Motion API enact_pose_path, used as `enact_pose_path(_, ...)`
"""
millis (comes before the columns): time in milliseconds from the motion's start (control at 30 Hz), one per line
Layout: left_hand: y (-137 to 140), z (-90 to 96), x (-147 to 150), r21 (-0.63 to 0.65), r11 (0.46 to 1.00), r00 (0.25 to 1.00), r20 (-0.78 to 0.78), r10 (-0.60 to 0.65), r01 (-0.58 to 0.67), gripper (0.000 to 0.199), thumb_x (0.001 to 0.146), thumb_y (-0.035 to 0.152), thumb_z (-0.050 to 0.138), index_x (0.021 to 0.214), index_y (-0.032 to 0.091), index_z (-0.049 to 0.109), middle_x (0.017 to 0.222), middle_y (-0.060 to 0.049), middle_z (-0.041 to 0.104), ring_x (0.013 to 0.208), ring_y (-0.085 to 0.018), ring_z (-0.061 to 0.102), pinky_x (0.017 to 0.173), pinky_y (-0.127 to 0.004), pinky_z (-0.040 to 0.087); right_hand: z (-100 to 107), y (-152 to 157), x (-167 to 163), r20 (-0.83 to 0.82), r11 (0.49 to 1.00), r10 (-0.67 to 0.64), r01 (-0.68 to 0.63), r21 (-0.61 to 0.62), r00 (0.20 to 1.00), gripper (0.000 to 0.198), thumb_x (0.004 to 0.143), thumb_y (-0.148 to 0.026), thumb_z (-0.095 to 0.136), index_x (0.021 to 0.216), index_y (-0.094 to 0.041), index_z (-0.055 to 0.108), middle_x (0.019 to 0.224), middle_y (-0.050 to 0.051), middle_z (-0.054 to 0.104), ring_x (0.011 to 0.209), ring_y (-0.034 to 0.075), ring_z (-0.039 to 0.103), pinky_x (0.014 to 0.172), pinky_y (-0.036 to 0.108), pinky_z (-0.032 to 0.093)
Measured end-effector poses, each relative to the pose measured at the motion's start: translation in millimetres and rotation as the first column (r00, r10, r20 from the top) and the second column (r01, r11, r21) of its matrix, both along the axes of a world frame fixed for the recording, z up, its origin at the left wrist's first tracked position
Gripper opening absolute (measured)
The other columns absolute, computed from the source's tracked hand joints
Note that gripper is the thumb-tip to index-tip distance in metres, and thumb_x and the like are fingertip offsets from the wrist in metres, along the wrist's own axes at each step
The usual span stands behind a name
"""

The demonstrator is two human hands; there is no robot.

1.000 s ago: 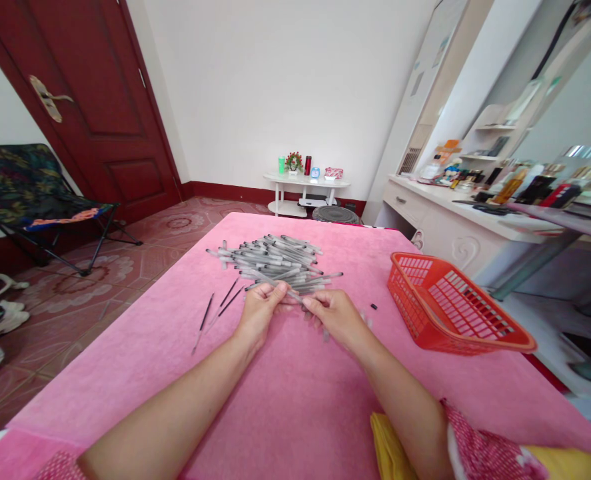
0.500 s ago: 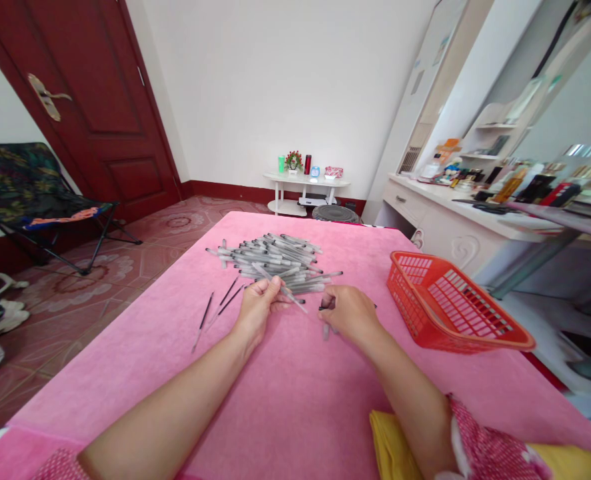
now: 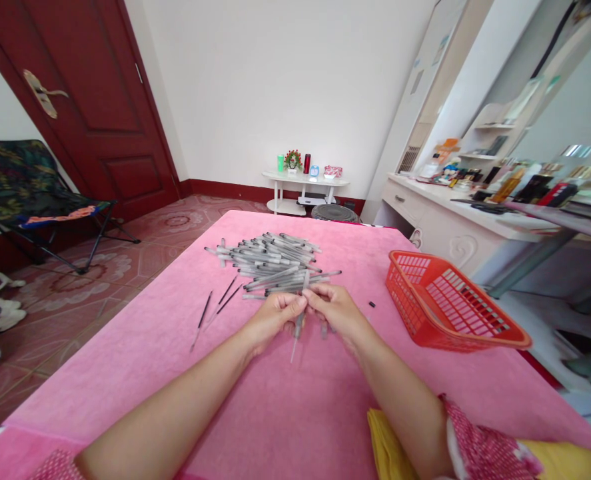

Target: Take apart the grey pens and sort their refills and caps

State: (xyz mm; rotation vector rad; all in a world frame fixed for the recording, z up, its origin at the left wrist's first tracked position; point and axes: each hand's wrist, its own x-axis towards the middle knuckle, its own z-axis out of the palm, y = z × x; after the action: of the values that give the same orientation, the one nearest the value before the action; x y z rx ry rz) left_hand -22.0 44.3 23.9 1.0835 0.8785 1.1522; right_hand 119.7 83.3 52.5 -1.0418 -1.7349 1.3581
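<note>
My left hand (image 3: 275,319) and my right hand (image 3: 334,308) meet over the pink cloth, fingers pinched around one pen (image 3: 298,328). Its pale body stands nearly lengthwise to me, and a thin clear end sticks out towards me. Just beyond my fingers lies a heap of grey translucent pens (image 3: 275,257) with dark ends. Left of my hands are a few thin dark refills (image 3: 205,311). Small clear pieces (image 3: 324,329), partly hidden, lie under my right hand. A little black plug (image 3: 372,305) rests to its right.
A red plastic basket (image 3: 455,310) stands on the table's right side. Yellow cloth (image 3: 392,443) lies under my right forearm. The pink cloth (image 3: 125,373) covers the table. Beyond are a white side table (image 3: 275,179), a folding chair (image 3: 35,193) and a dresser (image 3: 435,207).
My right hand has moved left to join my left hand at the pen. The pen has swung from slanting to nearly lengthwise. The black plug now shows on the cloth.
</note>
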Motion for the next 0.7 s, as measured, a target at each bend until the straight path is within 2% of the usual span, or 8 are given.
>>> enact_pose_path(100,-2.4,1.2,1.1,-0.010,0.999,0.999,-0.035,-0.038,0.038,0.042,0.072,0.052,0.059,0.074,0.011,0.067,0.056,-0.004,0.058,0.046,-0.009,0.051,0.045,-0.019,0.039,-0.1,2.0,2.9,-0.145,0.977,-0.084,0.053,-0.204,0.986,0.030,0.064,-0.043,0.066,0.073,-0.015,0.063,0.045,-0.005,0.046,0.037,0.005,0.033,0.036,0.019,0.023)
enact_pose_path(233,-3.4,4.9,-1.7,-0.042,0.996,0.991,-0.103,-0.080,0.076,0.040,0.072,0.049,0.059,0.077,0.011,0.069,0.068,-0.009,0.067,0.048,-0.013,0.057,0.047,-0.021,0.043,6.1,11.9,14.2,-0.308,0.925,-0.303,0.200,-0.323,0.902,0.031,0.059,-0.036,0.071,0.080,-0.014,0.064,0.053,-0.005,0.051,0.039,0.004,0.036,0.035,0.016,0.025)
enact_pose_path(333,-3.6,8.5,-3.5,-0.021,0.998,0.983,-0.168,-0.069,0.066,0.030,0.070,0.041,0.064,0.078,0.012,0.070,0.065,-0.006,0.067,0.046,-0.011,0.056,0.047,-0.020,0.042,10.1,16.4,19.4,-0.375,0.909,-0.352,0.219,-0.355,0.858,0.027,0.058,-0.032,0.073,0.077,-0.014,0.063,0.063,-0.002,0.058,0.045,0.005,0.046,0.037,0.015,0.032)
enact_pose_path(433,-2.8,14.5,-6.8,-0.023,0.995,0.967,-0.233,-0.101,0.098,0.026,0.067,0.037,0.067,0.079,0.014,0.071,0.063,-0.004,0.067,0.047,-0.011,0.056,0.048,-0.020,0.042,12.5,18.5,23.0,-0.406,0.899,-0.378,0.225,-0.376,0.832,0.026,0.058,-0.030,0.073,0.075,-0.015,0.062,0.064,0.000,0.061,0.047,0.006,0.052,0.040,0.016,0.038)
enact_pose_path(567,2.4,31.8,-28.4,-0.081,0.980,0.913,-0.358,-0.197,0.180,0.023,0.062,0.036,0.070,0.068,0.014,0.071,0.058,-0.006,0.066,0.046,-0.014,0.057,0.046,-0.022,0.044,18.8,23.6,32.9,-0.470,0.879,-0.472,0.355,-0.319,0.746,0.025,0.060,-0.032,0.072,0.077,-0.016,0.062,0.067,-0.001,0.063,0.045,0.005,0.051,0.041,0.016,0.040)
enact_pose_path(633,6.7,42.7,-52.0,-0.083,0.991,0.891,-0.435,-0.129,0.103,0.021,0.059,0.034,0.072,0.067,0.014,0.071,0.058,-0.007,0.065,0.045,-0.013,0.056,0.045,-0.022,0.043,23.0,26.4,38.6,-0.489,0.869,-0.494,0.412,-0.274,0.718,0.024,0.062,-0.033,0.071,0.077,-0.017,0.062,0.070,0.000,0.064,0.045,0.005,0.050,0.040,0.016,0.041)
enact_pose_path(700,11.0,51.3,-83.7,-0.059,0.996,0.830,-0.557,0.023,-0.067,0.017,0.057,0.031,0.072,0.062,0.015,0.069,0.056,-0.005,0.065,0.045,-0.013,0.055,0.044,-0.020,0.041,26.3,27.9,42.3,-0.498,0.865,-0.500,0.432,-0.254,0.709,0.024,0.062,-0.033,0.070,0.077,-0.016,0.062,0.071,0.001,0.064,0.045,0.005,0.049,0.040,0.016,0.041)
